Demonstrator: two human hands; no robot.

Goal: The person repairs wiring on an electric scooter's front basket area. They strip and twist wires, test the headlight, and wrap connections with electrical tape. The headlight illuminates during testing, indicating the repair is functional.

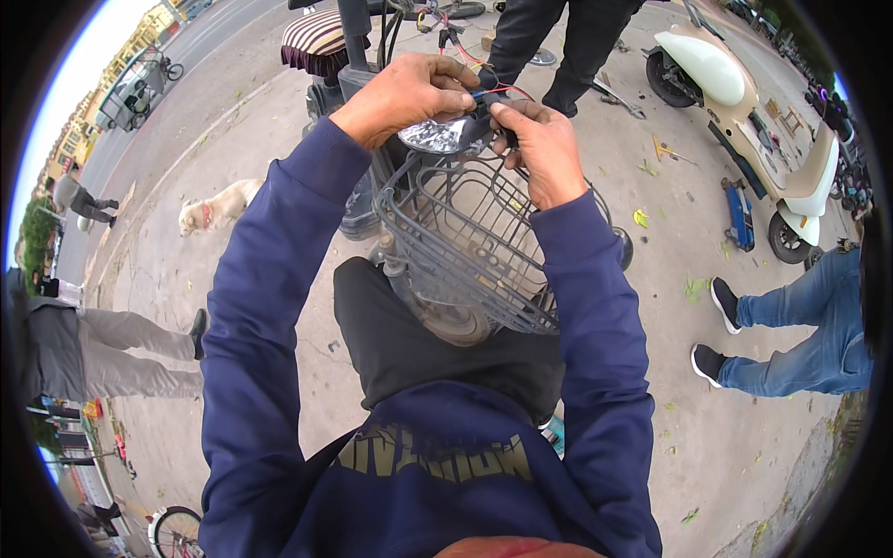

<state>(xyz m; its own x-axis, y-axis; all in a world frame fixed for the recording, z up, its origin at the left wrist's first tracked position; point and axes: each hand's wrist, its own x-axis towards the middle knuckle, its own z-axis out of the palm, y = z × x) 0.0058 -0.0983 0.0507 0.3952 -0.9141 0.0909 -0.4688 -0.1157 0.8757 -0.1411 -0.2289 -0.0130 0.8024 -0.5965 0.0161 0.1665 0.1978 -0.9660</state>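
The left hand (406,96) and the right hand (544,153) were close together at the top centre of the frame, fingertips pinched on thin coloured wires (514,89); I couldn't make out exactly what sat between the fingers. A shiny headlight (435,137) was just below them, beside a dark wire basket (437,244). A pale dog (226,205) stood at the left.

Out in soft daylight here: grey concrete pavement (744,446) dotted with green leaves (696,286), asphalt road (209,56) sweeping past upper left, yellow buildings (153,25) beyond, pale sky (88,46) overhead.
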